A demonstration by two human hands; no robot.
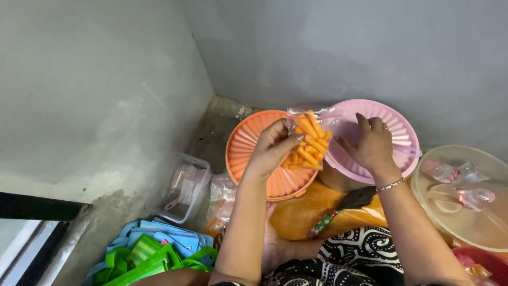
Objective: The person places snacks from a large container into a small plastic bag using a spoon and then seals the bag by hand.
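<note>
The left hand (pixel 272 145) pinches a small clear bag of orange snack sticks (pixel 309 139) above the orange ribbed lid (pixel 254 145); the right hand (pixel 370 144) holds nothing, fingers touching the bag's right edge, over the pink lid (pixel 394 124); the bag's open top probably needs closing next.

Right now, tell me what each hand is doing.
Left hand: closed on the clear bag of orange snack sticks.
Right hand: fingers bent beside the bag; whether it grips it cannot be told.
</note>
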